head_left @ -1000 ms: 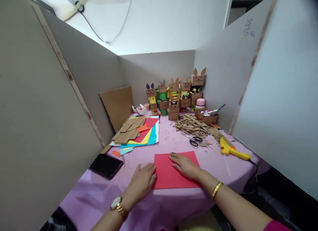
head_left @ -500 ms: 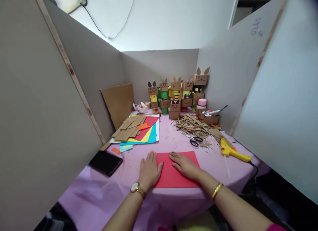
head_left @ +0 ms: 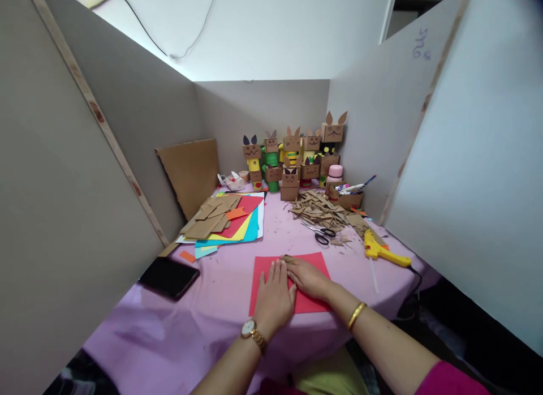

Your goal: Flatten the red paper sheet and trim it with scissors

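Observation:
A red sheet of paper (head_left: 259, 273) lies flat near the front edge of the cloth-covered table. My left hand (head_left: 275, 296), a gold watch at its wrist, rests palm down on the sheet with its fingers stretched forward. Beside it, my right hand (head_left: 309, 277) also lies on the paper, fingers extended to the left and close to the left fingertips. A small brownish patch shows at the right fingertips; what it is I cannot make out. Neither hand grips anything.
Left stand a dark tablet (head_left: 169, 278) and coloured papers (head_left: 254, 228) under cardboard pieces (head_left: 207, 222). Right are scissors (head_left: 321, 234), cardboard scraps (head_left: 318, 209), a yellow glue gun (head_left: 386, 252) and a pen box (head_left: 350, 200). Cardboard animal figures (head_left: 289, 185) line the back; partitions enclose the table.
My left hand has slid right from the sheet's left edge onto its middle, near my right hand. The sheet's left part is now uncovered. The whole view has shifted slightly.

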`<state>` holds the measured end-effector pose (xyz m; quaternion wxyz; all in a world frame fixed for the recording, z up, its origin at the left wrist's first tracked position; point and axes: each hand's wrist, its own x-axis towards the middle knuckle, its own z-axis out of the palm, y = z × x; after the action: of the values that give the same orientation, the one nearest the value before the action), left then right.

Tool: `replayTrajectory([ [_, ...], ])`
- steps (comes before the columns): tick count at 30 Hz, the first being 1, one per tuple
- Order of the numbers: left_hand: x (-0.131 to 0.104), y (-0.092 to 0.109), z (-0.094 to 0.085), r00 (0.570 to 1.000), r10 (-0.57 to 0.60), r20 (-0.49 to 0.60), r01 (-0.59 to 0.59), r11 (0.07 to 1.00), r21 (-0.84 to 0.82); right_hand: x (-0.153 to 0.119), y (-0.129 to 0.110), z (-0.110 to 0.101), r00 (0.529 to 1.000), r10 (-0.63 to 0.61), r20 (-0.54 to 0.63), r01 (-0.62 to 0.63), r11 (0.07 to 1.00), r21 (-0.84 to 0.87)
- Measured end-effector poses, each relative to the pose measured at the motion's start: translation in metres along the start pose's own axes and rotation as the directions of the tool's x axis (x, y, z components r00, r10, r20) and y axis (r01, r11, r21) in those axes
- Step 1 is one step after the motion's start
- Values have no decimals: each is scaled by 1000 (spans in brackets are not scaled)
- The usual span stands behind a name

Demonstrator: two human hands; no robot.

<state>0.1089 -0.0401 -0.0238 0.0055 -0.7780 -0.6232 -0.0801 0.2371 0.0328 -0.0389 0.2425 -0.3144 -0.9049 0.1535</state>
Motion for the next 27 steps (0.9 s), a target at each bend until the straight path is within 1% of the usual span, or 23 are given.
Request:
replayTrajectory([
  [4, 0, 1, 0, 998, -55, -33, 56, 998, 27, -1, -3, 0, 999, 48, -6, -48, 998, -26],
  [7, 1, 3, 0, 996, -76, -55, 78, 996, 40, -5, -3, -2, 991, 122, -54, -125, 991, -54],
  [9, 1, 4, 0, 995, -77, -63, 80, 996, 47, -10, -2, -4, 974, 196, -112, -204, 977, -67],
  [12, 1, 3, -1, 995, -79, -66, 83, 995, 56, -17, -6, -4, 926, 312, -211, -330, 943, -54],
  [15, 2, 1, -2, 996, -76, -54, 79, 995, 63, -17, -24, 5, 870, 401, -286, -415, 910, 12],
  [17, 3, 0, -3, 997, -67, -33, 69, 995, 67, -12, -41, 16, 846, 437, -305, -436, 897, 75],
  [19, 3, -2, -3, 998, -57, -7, 57, 996, 70, -8, -54, 25, 839, 453, -302, -436, 891, 126],
  [21, 3, -2, -4, 999, -53, 8, 52, 996, 75, -8, -60, 29, 838, 455, -300, -426, 891, 159],
  [24, 3, 0, -5, 998, -62, -9, 62, 995, 83, -21, -55, 26, 819, 481, -313, -444, 877, 185],
  [27, 3, 3, -6, 997, -69, -37, 71, 994, 82, -44, -41, 17, 777, 523, -350, -489, 852, 186],
])
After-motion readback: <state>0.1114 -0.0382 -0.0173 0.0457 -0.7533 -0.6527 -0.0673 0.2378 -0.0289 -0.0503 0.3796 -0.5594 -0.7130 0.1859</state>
